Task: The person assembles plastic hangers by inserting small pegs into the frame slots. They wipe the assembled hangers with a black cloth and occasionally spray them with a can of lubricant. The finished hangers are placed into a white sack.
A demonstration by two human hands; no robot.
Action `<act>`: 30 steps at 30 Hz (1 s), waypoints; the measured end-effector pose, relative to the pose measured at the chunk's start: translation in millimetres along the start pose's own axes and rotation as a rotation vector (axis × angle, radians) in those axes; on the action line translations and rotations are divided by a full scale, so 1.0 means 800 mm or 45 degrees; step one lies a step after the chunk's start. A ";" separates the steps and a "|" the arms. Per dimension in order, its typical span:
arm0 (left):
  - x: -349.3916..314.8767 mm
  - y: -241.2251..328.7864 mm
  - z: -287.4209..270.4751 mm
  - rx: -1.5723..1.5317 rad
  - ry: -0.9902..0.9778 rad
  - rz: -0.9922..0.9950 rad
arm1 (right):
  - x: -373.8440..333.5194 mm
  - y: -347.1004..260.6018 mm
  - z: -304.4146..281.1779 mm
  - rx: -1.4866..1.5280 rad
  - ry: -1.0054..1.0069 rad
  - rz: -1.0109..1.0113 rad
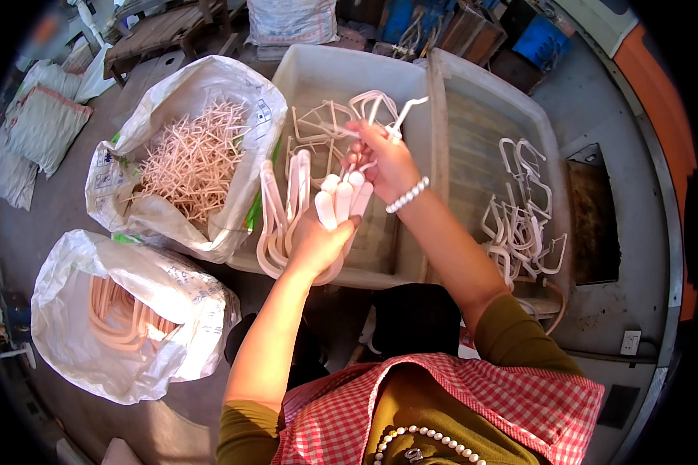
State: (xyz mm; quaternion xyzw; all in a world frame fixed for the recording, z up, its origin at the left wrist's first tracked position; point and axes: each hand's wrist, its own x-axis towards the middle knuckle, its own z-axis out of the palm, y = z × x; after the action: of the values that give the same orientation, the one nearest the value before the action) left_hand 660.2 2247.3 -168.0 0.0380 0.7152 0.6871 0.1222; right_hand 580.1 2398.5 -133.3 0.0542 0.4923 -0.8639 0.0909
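Note:
My left hand (pixel 318 242) is closed round a bundle of pale pink, curved plastic pieces (pixel 343 203). Their rounded flat ends stick up past my fingers, and long U-shaped bends hang to the left. Just above it, my right hand (pixel 385 159) pinches thin pale plastic strips (pixel 408 115) that stick out beyond the fingertips; part of what it grips is hidden. Both hands are over a whitish plastic tub (pixel 349 66), where bent pale plastic pieces (pixel 318 124) lean behind my hands.
A second tub (pixel 481 77) on the right holds tangled pale pieces (pixel 523 232). At left, one white sack (pixel 264 101) holds short pink sticks (pixel 198 155); a nearer sack (pixel 62 271) holds curved pink pieces (pixel 120 310). A wall socket (pixel 630 342) is far right.

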 end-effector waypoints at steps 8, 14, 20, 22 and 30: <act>0.006 -0.017 -0.020 -0.528 0.027 -0.334 | -0.123 0.050 0.037 -1.037 -0.879 -0.913; -0.003 0.021 -0.037 -0.949 0.033 -0.372 | -0.047 -0.105 0.150 -0.348 -0.037 -1.623; -0.003 0.032 -0.029 -1.037 -0.118 -0.290 | 0.064 -0.030 0.114 -1.699 -0.173 -1.025; -0.011 0.025 -0.035 -1.032 -0.185 -0.330 | 0.040 -0.019 0.072 -1.513 -0.323 -0.892; -0.015 0.017 -0.029 -0.877 -0.312 -0.364 | -0.096 0.062 -0.244 -2.293 0.482 0.113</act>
State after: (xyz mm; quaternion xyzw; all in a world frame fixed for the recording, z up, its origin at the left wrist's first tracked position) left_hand 665.2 2222.9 -152.4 -0.0236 0.4211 0.8532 0.3068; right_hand 666.3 2549.8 -260.8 0.1223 0.9831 -0.1269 0.0498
